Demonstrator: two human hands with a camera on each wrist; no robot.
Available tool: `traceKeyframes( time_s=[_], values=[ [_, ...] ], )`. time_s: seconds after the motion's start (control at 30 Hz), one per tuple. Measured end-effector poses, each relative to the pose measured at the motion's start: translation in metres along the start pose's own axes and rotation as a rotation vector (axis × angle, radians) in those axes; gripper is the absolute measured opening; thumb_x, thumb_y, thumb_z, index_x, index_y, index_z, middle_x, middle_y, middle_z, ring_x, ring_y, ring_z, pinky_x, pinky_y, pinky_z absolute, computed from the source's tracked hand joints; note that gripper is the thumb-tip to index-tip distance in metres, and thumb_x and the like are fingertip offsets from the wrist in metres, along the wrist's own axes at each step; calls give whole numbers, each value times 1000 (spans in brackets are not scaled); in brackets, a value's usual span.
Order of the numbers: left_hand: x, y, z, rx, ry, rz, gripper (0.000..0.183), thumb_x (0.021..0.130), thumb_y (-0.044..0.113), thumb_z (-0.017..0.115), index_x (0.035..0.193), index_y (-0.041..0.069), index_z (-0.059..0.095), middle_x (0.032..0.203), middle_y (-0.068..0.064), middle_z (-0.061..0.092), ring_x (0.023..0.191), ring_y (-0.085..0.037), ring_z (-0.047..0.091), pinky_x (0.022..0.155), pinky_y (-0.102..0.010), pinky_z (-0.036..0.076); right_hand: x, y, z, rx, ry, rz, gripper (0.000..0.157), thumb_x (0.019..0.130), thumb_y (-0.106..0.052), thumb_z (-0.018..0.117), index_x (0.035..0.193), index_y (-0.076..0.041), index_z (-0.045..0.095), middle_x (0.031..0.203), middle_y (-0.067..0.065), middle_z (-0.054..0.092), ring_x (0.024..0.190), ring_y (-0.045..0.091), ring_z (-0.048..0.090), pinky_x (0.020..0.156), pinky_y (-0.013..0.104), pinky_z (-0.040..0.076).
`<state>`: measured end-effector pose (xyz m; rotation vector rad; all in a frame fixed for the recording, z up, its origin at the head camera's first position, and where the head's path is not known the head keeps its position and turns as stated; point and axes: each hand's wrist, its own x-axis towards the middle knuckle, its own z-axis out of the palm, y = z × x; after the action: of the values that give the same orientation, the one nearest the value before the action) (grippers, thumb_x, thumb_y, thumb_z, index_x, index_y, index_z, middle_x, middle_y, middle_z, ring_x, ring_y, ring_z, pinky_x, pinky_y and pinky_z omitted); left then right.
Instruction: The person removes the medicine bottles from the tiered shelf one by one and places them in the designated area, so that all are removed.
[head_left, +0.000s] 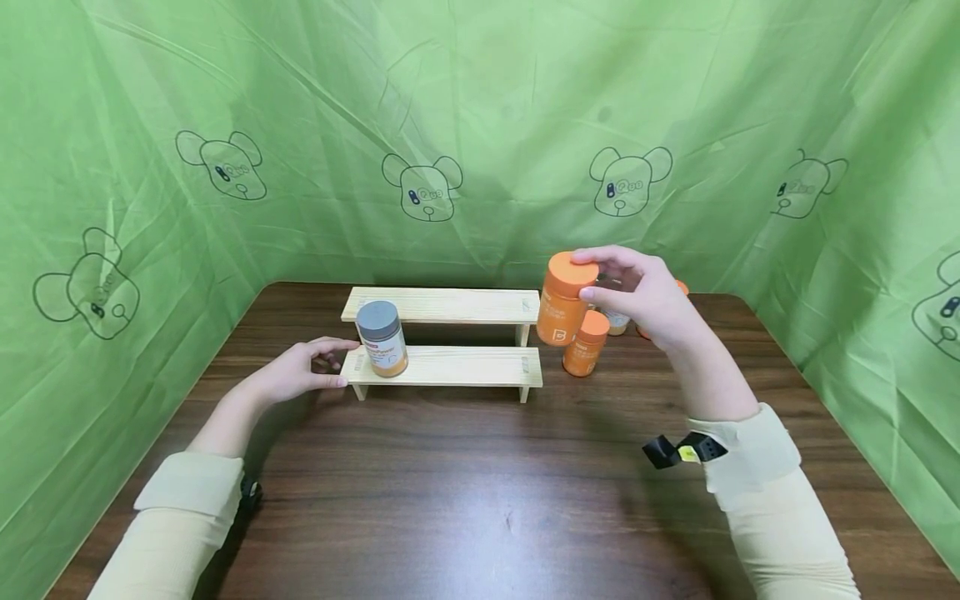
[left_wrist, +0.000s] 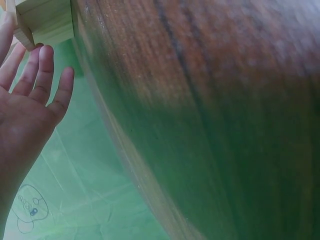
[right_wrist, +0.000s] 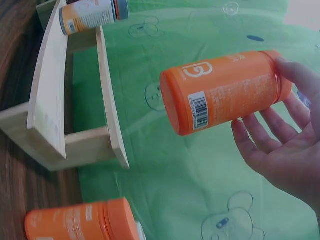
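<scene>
Right hand (head_left: 639, 287) | gripping orange bottle (head_left: 561, 310) by lid (head_left: 570, 268) | lid up | long axis near vertical

A makeshift studio, seemingly: cartoon-printed green cloth (head_left: 517, 83) hangs beyond and beside the right hand (head_left: 643, 292), walling in the dark counter (head_left: 435, 475) below it.
</scene>
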<state>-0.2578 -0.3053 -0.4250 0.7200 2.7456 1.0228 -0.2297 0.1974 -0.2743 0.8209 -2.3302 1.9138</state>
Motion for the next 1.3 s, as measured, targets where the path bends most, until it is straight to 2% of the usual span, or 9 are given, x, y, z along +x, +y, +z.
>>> traceKeyframes(
  time_s=[0.1, 0.2, 0.3, 0.53, 0.63, 0.97, 1.17, 1.3],
  values=[
    [0, 1, -1, -12, 2, 9, 62, 80, 28, 75, 135, 14, 51, 111, -7, 58, 96, -23, 56, 80, -43, 48, -5, 1, -8, 37, 6, -45, 37, 83, 1, 68, 119, -5, 62, 117, 4, 63, 98, 17, 62, 74, 23, 52],
    [0, 2, -1, -16, 0, 12, 61, 81, 26, 75, 136, 12, 51, 111, -8, 58, 96, -24, 56, 80, -43, 48, -9, 3, -17, 75, 11, -92, 37, 83, 7, 65, 119, -2, 62, 119, 4, 62, 102, 17, 62, 82, 24, 51],
    [0, 6, -1, -2, 1, 10, 61, 82, 23, 74, 137, 11, 49, 112, -9, 58, 96, -24, 56, 80, -44, 47, -14, 5, -27, 120, 12, -130, 38, 82, 13, 62, 119, 1, 61, 120, 5, 62, 102, 16, 62, 83, 23, 51],
    [-6, 35, -6, -13, 2, -1, 58, 82, 9, 73, 134, 0, 49, 112, -17, 57, 97, -36, 55, 82, -51, 46, -27, 12, -49, 153, 31, -159, 40, 82, 19, 56, 119, 4, 60, 121, 5, 62, 104, 15, 61, 84, 21, 50],
    [-7, 39, -7, -24, -7, -6, 58, 82, 8, 72, 135, -1, 48, 112, -19, 57, 98, -37, 55, 83, -52, 45, -33, 16, -57, 147, 42, -158, 41, 82, 20, 55, 119, 4, 60, 122, 5, 61, 104, 14, 62, 83, 20, 50],
    [-2, 4, -1, -18, 3, -4, 60, 81, 26, 74, 136, 13, 51, 111, -9, 58, 95, -25, 57, 80, -44, 46, -51, 37, -80, 163, 98, -158, 41, 81, 24, 53, 119, 9, 57, 118, 5, 64, 102, 13, 62, 82, 19, 50],
    [0, 0, 0, -8, 4, -4, 61, 81, 30, 75, 135, 17, 51, 114, -6, 58, 95, -23, 56, 79, -41, 46, -58, 59, -92, 162, 126, -114, 41, 82, 22, 54, 120, 8, 56, 119, 3, 64, 102, 11, 62, 81, 18, 50],
    [0, 1, 0, -3, 2, -2, 60, 81, 29, 74, 135, 16, 51, 114, -7, 58, 96, -22, 55, 78, -40, 46, -60, 74, -96, 115, 145, -63, 40, 83, 18, 57, 122, 5, 57, 119, 0, 63, 101, 9, 62, 79, 18, 51]
  ],
)
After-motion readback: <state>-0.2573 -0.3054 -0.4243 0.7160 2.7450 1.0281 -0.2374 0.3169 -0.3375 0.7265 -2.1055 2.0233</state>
